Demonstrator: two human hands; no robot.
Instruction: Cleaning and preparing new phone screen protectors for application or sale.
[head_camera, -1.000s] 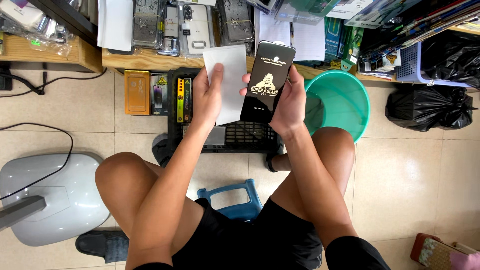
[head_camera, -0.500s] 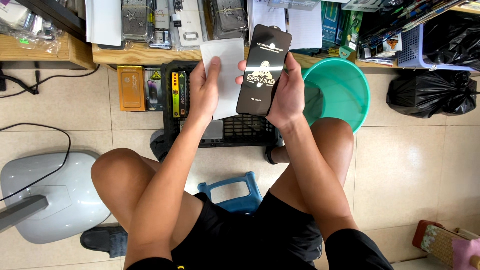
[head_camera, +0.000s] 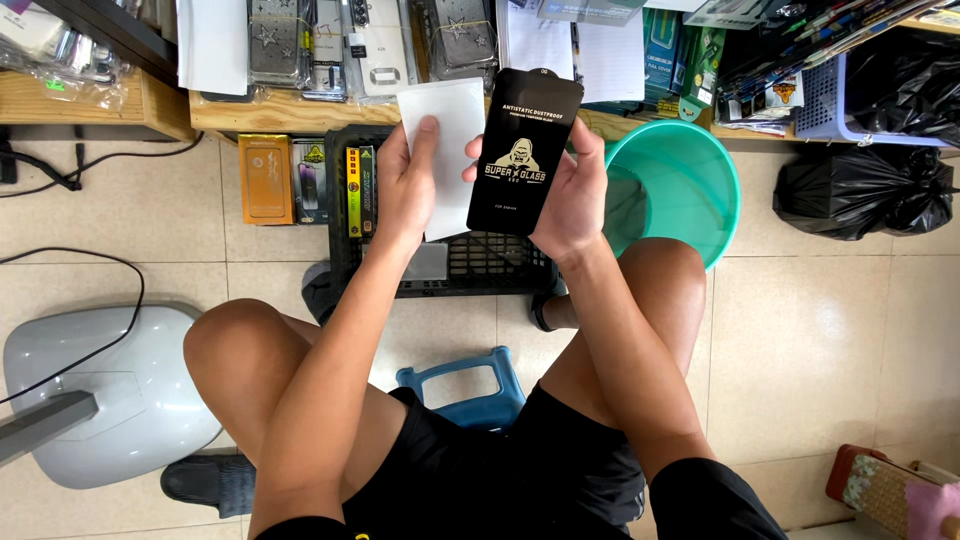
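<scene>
My left hand (head_camera: 408, 190) holds a flat white rectangular sleeve (head_camera: 446, 150) upright, thumb on its front. My right hand (head_camera: 572, 190) grips a black glossy screen-protector package (head_camera: 522, 150) with a gold figure printed on it. The two pieces sit side by side and overlap slightly at their inner edges, above a black plastic crate (head_camera: 480, 265) on the floor. I sit on a low blue stool (head_camera: 470, 395) with my knees spread.
A teal plastic basin (head_camera: 680, 180) stands right of my right hand. Phone cases and boxes fill a wooden shelf (head_camera: 250, 105) ahead. A black rubbish bag (head_camera: 860, 190) lies far right, a grey fan base (head_camera: 100, 390) and a cable at left.
Both hands have shifted slightly with the camera; the white sleeve and black package stay together in much the same pose.
</scene>
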